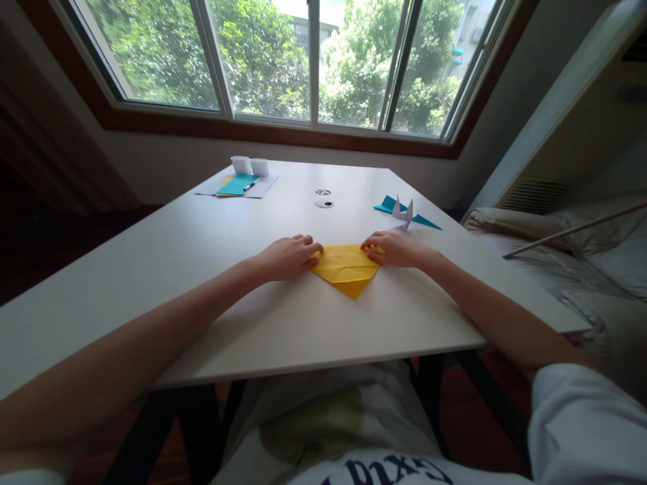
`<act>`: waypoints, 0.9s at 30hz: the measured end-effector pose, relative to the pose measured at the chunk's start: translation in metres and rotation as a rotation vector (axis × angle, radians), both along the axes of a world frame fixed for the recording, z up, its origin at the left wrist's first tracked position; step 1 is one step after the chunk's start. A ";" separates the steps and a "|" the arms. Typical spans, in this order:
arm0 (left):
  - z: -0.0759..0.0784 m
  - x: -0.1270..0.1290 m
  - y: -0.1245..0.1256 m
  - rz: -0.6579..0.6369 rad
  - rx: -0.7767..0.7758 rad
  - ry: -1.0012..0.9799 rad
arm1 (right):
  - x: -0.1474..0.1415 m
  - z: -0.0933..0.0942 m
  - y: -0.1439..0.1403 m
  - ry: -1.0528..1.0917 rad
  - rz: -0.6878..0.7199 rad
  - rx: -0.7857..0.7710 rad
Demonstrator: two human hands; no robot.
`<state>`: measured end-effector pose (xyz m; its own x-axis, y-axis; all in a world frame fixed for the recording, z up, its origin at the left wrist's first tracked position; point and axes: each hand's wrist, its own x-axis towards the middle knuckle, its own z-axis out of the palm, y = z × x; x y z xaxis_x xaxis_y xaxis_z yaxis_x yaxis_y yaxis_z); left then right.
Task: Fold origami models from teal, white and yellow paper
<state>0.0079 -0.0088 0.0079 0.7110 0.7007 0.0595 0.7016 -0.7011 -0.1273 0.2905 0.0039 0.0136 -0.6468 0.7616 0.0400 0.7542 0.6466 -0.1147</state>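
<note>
- While your left hand (pixel 289 257) and right hand (pixel 393 248) press flat, fingers spread, on the yellow origami paper (pixel 346 268), you are creasing it mid-counter (pixel 176 269).
- Next probably calls for a firm, aligned fold.

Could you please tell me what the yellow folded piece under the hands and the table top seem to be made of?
Yellow folded piece: thin matte paper, apparently origami paper, judging by its sharp creases. Table top: smooth white surface, probably laminate or painted board; the core is not visible.

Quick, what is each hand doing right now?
Left hand: flat, pressing the yellow paper's left corner.
Right hand: fingers down on its right corner.
</note>
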 end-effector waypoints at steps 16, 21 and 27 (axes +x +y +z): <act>-0.008 0.022 -0.015 -0.050 -0.174 -0.119 | -0.030 -0.019 -0.018 0.047 0.102 -0.024; -0.006 0.028 -0.020 0.009 -0.191 -0.130 | -0.033 -0.017 -0.022 0.009 0.104 -0.120; -0.004 0.032 -0.025 0.079 -0.255 -0.153 | -0.034 -0.009 -0.025 -0.041 0.075 -0.234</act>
<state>0.0398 -0.0333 0.0038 0.6502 0.7594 -0.0227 0.7525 -0.6396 0.1570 0.2562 -0.0208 0.0048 -0.6996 0.6966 -0.1591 0.7119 0.6605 -0.2387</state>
